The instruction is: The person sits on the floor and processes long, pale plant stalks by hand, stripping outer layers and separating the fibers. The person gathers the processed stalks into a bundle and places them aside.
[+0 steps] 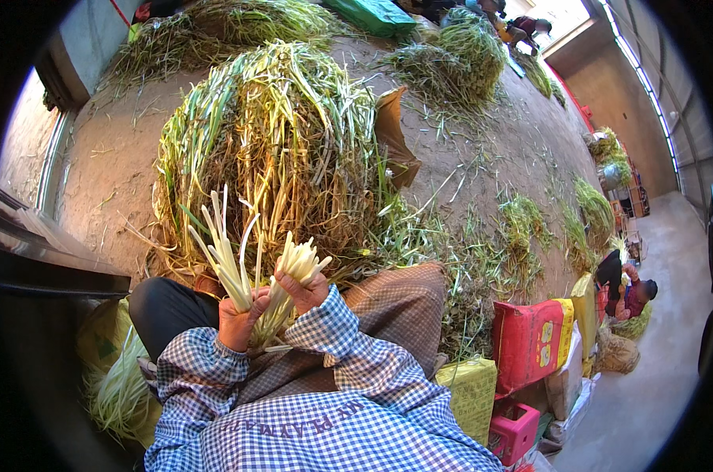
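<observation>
Pale, peeled stalks are gripped in both fists above my lap. My left hand [238, 321] is closed round a bundle of pale stalks [223, 259] whose tips fan upward. Close beside it, my right hand [306, 289] is closed round a tighter bundle of whitish stalks [300, 256]; its lower part slants down toward the left hand. A brown checked cloth [398, 301] covers my lap. Directly in front stands a large heap of long green and yellow plants [274, 147] with brown, dry lower leaves. More pale stalks [117, 383] lie on yellow sacking at my left.
Leaf scraps [468, 271] litter the floor at the right. Near my right side are a red and yellow package [527, 342], a yellow package [468, 395] and a pink plastic stool [516, 428]. Further plant heaps [468, 59] stand beyond. A person [634, 295] sits at the far right; others are at the top.
</observation>
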A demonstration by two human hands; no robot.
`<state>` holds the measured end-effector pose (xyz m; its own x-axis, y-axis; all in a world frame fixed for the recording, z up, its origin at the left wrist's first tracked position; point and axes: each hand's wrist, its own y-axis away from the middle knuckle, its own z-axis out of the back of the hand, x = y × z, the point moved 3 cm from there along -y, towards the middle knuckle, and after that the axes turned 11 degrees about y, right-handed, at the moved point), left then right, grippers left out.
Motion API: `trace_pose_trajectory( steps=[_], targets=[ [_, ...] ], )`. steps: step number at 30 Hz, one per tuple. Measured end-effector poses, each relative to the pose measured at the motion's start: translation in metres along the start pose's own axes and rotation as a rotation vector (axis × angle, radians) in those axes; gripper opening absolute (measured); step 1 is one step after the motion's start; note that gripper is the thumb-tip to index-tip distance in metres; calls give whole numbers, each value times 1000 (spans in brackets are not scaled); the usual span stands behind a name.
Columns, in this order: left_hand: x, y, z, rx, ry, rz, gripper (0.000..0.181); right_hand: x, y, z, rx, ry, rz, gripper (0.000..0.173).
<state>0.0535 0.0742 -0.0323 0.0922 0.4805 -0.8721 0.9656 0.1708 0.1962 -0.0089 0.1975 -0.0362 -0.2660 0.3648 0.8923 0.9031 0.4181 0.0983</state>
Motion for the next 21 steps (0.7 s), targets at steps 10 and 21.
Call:
trace_pose_trajectory(
  steps=[10, 21],
  targets=[
    [-11, -5, 4, -84, 88, -124, 16, -2, -7, 4, -106, 121, 269, 15],
    [-42, -5, 4, -26, -184, -47, 16, 33, 2, 14, -167, 352, 161, 21]
  ],
)
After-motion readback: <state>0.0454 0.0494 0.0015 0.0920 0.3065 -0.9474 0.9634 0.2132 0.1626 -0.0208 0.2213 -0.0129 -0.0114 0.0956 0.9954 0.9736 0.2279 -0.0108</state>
